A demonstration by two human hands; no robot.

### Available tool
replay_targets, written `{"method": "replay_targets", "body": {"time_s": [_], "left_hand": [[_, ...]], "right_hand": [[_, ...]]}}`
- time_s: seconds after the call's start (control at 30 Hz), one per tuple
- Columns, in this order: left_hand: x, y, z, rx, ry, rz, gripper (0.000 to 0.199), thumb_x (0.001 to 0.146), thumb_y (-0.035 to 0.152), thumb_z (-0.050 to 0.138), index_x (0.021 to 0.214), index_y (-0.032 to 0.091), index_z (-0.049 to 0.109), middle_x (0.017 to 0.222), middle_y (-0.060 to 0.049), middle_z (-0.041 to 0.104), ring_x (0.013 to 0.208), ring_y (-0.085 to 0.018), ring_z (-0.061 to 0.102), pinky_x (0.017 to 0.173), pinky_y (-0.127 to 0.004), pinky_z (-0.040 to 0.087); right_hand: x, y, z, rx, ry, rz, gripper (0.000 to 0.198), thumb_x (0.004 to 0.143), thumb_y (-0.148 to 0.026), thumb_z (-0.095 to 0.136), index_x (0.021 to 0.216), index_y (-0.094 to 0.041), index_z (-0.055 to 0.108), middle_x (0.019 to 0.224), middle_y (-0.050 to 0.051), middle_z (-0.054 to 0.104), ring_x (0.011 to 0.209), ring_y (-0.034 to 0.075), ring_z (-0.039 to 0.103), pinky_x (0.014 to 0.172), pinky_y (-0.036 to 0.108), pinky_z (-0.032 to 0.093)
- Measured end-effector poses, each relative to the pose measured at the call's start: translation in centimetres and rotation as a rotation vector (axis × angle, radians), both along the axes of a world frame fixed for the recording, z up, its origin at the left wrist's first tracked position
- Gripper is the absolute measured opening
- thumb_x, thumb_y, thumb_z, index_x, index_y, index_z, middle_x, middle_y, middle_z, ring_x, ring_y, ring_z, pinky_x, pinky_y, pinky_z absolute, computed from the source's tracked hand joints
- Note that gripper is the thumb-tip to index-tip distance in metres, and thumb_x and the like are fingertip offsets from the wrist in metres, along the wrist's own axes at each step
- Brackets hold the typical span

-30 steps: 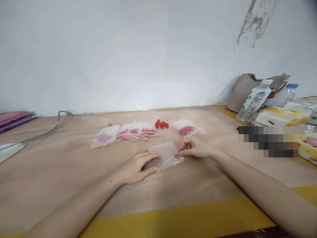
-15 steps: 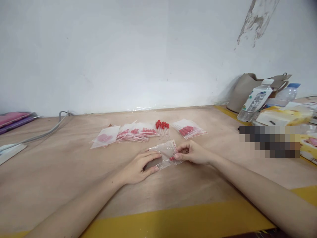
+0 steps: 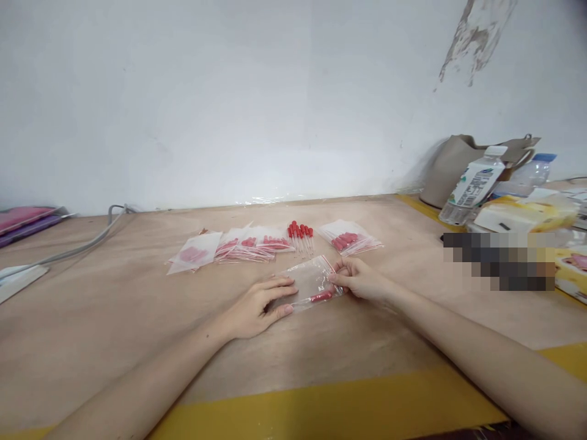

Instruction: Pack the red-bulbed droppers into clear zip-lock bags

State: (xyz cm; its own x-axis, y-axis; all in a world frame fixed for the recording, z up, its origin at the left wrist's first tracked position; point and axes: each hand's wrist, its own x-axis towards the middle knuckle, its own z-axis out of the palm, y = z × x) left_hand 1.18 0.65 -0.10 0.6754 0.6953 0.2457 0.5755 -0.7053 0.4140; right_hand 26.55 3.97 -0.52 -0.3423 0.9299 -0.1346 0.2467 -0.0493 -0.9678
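Observation:
A clear zip bag (image 3: pixel 308 276) lies on the table between my hands, its red-lined mouth toward the right. Inside it, along the lower edge, is a red-topped dropper (image 3: pixel 322 296). My left hand (image 3: pixel 262 307) lies with fingers and thumb apart, the fingertips on the bag's left end. Thumb and fingers of my right hand (image 3: pixel 355 278) pinch the bag at its mouth. Just beyond the bag, a small pile of loose droppers (image 3: pixel 300 232) with red bulbs and thin clear tubes rests on the table.
Filled zip bags (image 3: pixel 250 244) overlap left of the loose droppers; another filled stack (image 3: pixel 348 237) lies to their right. A grey cable (image 3: pixel 98 239) crosses the far left. Bottles (image 3: pixel 474 183), a grey-beige bag (image 3: pixel 444 171) and packets crowd the right side. A wall stands behind.
The dropper now lies fully inside the bag. My right hand has shifted slightly right and up to the bag's mouth, and the bag lies flatter. My left hand has barely moved.

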Motion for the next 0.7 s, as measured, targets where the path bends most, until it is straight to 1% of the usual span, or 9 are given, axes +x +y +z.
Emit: {"method": "replay_targets", "body": {"time_s": [0.07,0.13,0.17,0.27,0.33,0.37,0.43,0.57,0.7], "left_hand": [[0.0,0.0,0.1,-0.015,0.026,0.001,0.035,0.088,0.035,0.048,0.121,0.025,0.054,0.131,-0.006,0.048,0.122,-0.023,0.042,0.103,-0.044,0.032],[0.0,0.1,0.1,-0.022,0.037,0.000,0.034,0.089,0.034,0.047,0.121,0.025,0.054,0.132,-0.006,0.047,0.124,-0.023,0.041,0.104,-0.045,0.030],[0.0,0.1,0.1,-0.024,0.036,-0.002,0.034,0.089,0.034,0.047,0.121,0.025,0.054,0.132,-0.006,0.047,0.124,-0.023,0.040,0.104,-0.045,0.029],[0.0,0.1,0.2,-0.034,0.028,-0.007,0.034,0.090,0.033,0.046,0.121,0.025,0.054,0.133,-0.006,0.046,0.125,-0.023,0.039,0.105,-0.044,0.029],[-0.1,0.2,0.2,-0.046,0.020,-0.007,0.033,0.090,0.032,0.045,0.121,0.025,0.054,0.133,-0.005,0.046,0.125,-0.023,0.038,0.106,-0.044,0.028],[-0.1,0.2,0.2,-0.050,0.017,-0.007,0.032,0.090,0.032,0.045,0.121,0.026,0.054,0.133,-0.005,0.046,0.126,-0.023,0.038,0.106,-0.044,0.028],[-0.1,0.3,0.1,-0.052,0.018,-0.010,0.032,0.091,0.032,0.044,0.121,0.026,0.054,0.133,-0.004,0.046,0.126,-0.022,0.038,0.107,-0.044,0.026],[-0.2,0.5,0.0,-0.045,0.034,-0.033,0.034,0.090,0.034,0.045,0.122,0.024,0.053,0.134,-0.006,0.045,0.125,-0.021,0.038,0.107,-0.043,0.025],[-0.2,0.5,0.0,-0.031,0.031,-0.052,0.035,0.090,0.034,0.045,0.123,0.024,0.052,0.134,-0.007,0.045,0.125,-0.021,0.039,0.106,-0.042,0.027]], "right_hand": [[0.3,0.3,-0.5,0.042,-0.046,-0.045,0.034,0.065,-0.029,0.064,0.090,-0.019,0.043,0.057,-0.003,0.059,0.049,0.010,0.051,0.047,0.021,0.034],[0.7,0.8,-0.8,0.180,-0.115,-0.126,0.044,0.064,-0.025,0.064,0.100,-0.018,0.040,0.059,-0.005,0.056,0.050,0.011,0.051,0.048,0.021,0.036],[0.9,1.1,-0.9,0.266,-0.154,-0.169,0.043,0.063,-0.023,0.064,0.100,-0.018,0.042,0.061,-0.004,0.055,0.052,0.011,0.051,0.050,0.022,0.037],[0.7,2.5,-0.4,0.462,-0.302,-0.230,0.021,0.064,-0.020,0.060,0.083,-0.017,0.052,0.067,0.001,0.057,0.060,0.012,0.053,0.057,0.024,0.041],[-0.2,3.8,0.4,0.523,-0.415,-0.214,0.007,0.066,-0.019,0.056,0.072,-0.016,0.056,0.069,0.004,0.060,0.064,0.014,0.055,0.061,0.025,0.042],[-0.8,4.5,0.9,0.541,-0.473,-0.207,0.005,0.067,-0.018,0.055,0.071,-0.016,0.057,0.070,0.004,0.061,0.067,0.014,0.057,0.064,0.026,0.042],[-2.3,6.1,1.6,0.547,-0.576,-0.247,0.007,0.068,-0.017,0.054,0.074,-0.015,0.059,0.076,0.007,0.064,0.074,0.017,0.058,0.069,0.026,0.042],[-5.0,9.4,2.0,0.435,-0.687,-0.333,0.023,0.070,-0.021,0.056,0.091,-0.011,0.058,0.091,0.016,0.063,0.087,0.024,0.059,0.070,0.030,0.043],[-6.2,11.8,1.9,0.359,-0.706,-0.269,0.022,0.065,-0.021,0.063,0.085,-0.011,0.060,0.081,0.017,0.063,0.079,0.026,0.061,0.063,0.030,0.043]]}}
